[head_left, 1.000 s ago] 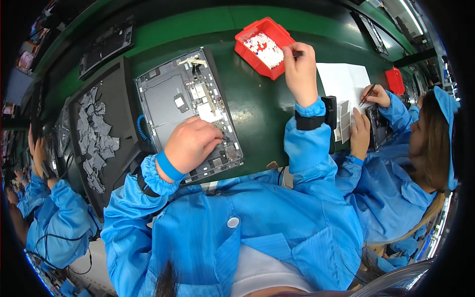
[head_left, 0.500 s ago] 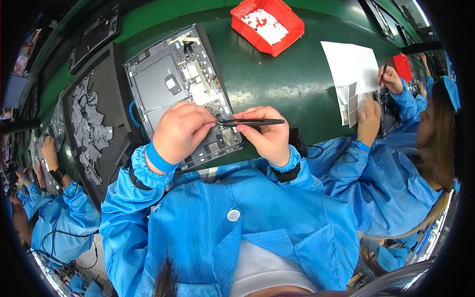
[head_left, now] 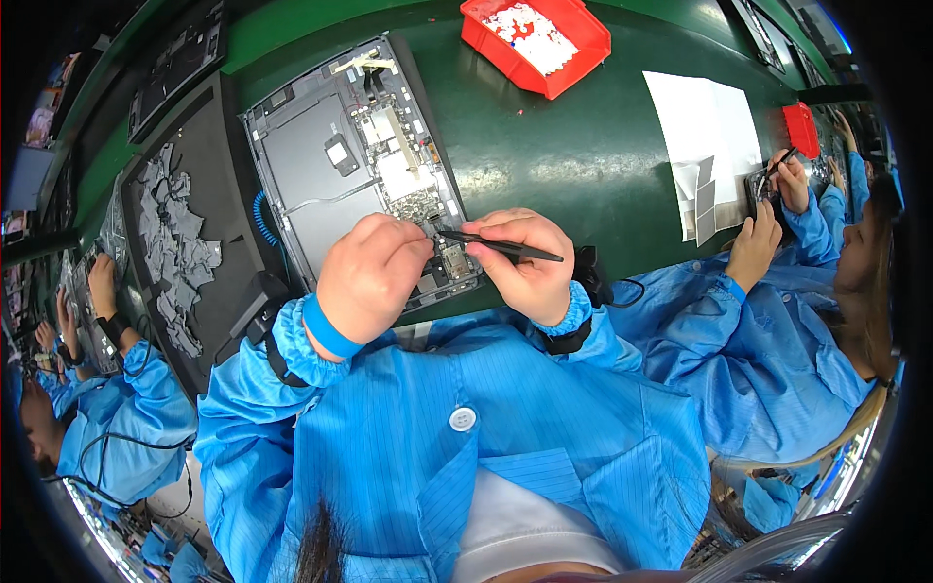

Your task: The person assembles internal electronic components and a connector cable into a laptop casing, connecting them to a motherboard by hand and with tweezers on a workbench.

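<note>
An opened laptop base (head_left: pixel 306 155) lies in front of me, its circuit board (head_left: pixel 418 199) exposed along the right side. My right hand (head_left: pixel 533 272) pinches black tweezers (head_left: pixel 507 247), whose tips point left and meet the board's lower part. Beside those tips, my left hand (head_left: pixel 364 277) rests over the laptop's lower edge. Its thumb and forefinger are pressed together at the board; whatever lies between them is too small or hidden to make out. A blue band (head_left: pixel 328 328) circles the left wrist.
Upper right of the laptop stands a red bin (head_left: pixel 593 49) of small white pieces. Crumpled grey pieces (head_left: pixel 175 257) lie on a dark board (head_left: pixel 219 146) to the left. White sheets (head_left: pixel 705 117) lie rightward, near a co-worker's hands (head_left: pixel 753 248). Another co-worker (head_left: pixel 126 408) sits left.
The tweezers have tilted, with their rear end lower and their tips slightly farther right. My left hand has shifted slightly right and down. The right-hand co-worker's hands have moved as well.
</note>
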Available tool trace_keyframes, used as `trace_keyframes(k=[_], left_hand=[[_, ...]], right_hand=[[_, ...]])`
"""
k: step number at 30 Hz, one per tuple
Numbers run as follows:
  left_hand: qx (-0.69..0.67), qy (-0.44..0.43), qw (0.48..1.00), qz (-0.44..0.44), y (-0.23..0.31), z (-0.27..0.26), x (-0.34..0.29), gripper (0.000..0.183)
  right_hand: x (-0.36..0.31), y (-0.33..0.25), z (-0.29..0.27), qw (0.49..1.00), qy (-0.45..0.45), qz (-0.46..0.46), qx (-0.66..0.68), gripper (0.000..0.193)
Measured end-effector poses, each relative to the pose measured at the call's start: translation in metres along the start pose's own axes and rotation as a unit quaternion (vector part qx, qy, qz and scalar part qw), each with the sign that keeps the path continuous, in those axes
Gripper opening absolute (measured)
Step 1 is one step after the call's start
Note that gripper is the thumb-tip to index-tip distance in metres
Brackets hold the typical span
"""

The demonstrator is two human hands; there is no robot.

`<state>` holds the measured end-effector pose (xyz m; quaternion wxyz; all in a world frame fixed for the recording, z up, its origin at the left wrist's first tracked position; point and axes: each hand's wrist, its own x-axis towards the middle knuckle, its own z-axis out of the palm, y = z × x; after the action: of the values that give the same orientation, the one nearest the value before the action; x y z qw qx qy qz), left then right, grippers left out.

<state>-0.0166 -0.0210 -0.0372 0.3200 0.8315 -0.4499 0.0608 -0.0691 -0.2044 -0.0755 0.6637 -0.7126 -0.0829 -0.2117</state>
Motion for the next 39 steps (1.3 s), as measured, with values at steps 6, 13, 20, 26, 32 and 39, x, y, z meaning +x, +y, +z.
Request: trace_keyframes(k=[6,13,20,26,32,39], left_hand=[[0.13,-0.049,0.988,0.067,0.019,-0.002,-0.004,0.02],[0.285,-0.057,0.946,0.142,0.023,0.008,-0.017,0.019],[0.194,-0.042,0.976,0.094,0.022,0.004,-0.003,0.016],[0.209,-0.067,0.972,0.081,0.023,0.008,-0.007,0.015],[0.218,-0.095,0.969,0.069,0.03,0.006,-0.008,0.015],[0.137,-0.08,0.986,0.057,0.024,-0.007,-0.013,0.014]], right_hand=[[0.003,0.001,-0.001,0.996,-0.02,-0.075,-0.041,0.024],[0.002,0.005,-0.002,0.99,-0.038,-0.126,-0.042,0.024],[0.007,0.002,-0.006,0.984,-0.072,-0.157,-0.053,0.024],[0.008,0.005,-0.008,0.98,-0.1,-0.162,-0.05,0.023],[0.002,0.008,-0.009,0.991,-0.019,-0.129,-0.022,0.025],[0.008,-0.002,-0.001,0.989,-0.061,-0.131,-0.03,0.024]])
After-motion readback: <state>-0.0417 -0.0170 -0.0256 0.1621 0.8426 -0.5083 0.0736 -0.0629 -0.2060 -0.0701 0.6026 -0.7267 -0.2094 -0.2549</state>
